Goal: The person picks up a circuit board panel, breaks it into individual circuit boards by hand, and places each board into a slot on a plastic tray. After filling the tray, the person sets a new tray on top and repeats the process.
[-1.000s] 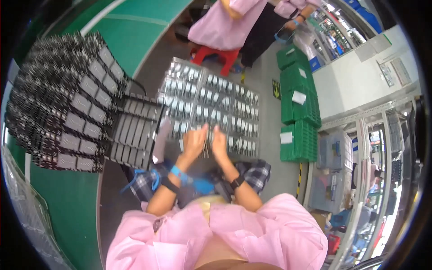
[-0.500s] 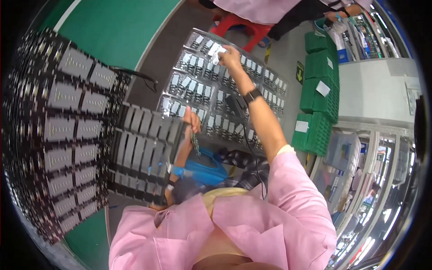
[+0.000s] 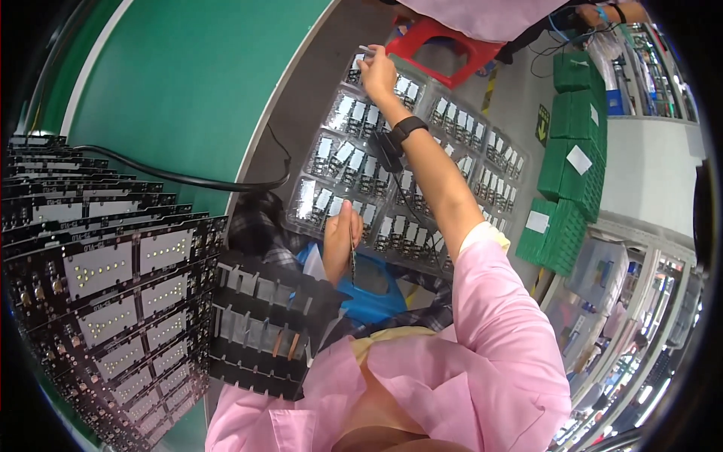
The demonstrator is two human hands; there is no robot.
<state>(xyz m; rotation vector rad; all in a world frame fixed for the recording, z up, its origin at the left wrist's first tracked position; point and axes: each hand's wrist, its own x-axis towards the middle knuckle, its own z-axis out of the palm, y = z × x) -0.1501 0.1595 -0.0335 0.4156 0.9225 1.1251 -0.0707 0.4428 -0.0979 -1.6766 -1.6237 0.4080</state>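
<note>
Small circuit boards (image 3: 343,153) — seen through the head camera in close rows inside clear plastic trays (image 3: 426,96), spread out in front of the lap. Held one more board (image 3: 353,264) in the left hand (image 3: 340,239), pinched between thumb and fingers, on edge, near the close side of the trays. Had the right hand (image 3: 379,74) out at the far left corner of the trays, with fingers close together and a pale sliver (image 3: 367,50) at the tips — could not tell whether gripped or merely touched.

Wore a black wristband (image 3: 409,129) on the right arm, just beside a black block (image 3: 385,154) with a thin cable. Had a black slotted rack (image 3: 248,343) near the left forearm, with a few brown strips (image 3: 292,346) in it. Saw a blue plastic stool (image 3: 369,301) below the left hand. Saw at the left a stack of large black panels (image 3: 109,271) with pale patches, and past these a thick black cable (image 3: 192,179) across a green surface (image 3: 181,90). Noted beyond the trays a red stool (image 3: 444,49) and a co-worker in pink (image 3: 489,13). Saw to the right stacked green crates (image 3: 561,158) with white papers (image 3: 578,160), next to shelving with clear boxes (image 3: 595,271).
</note>
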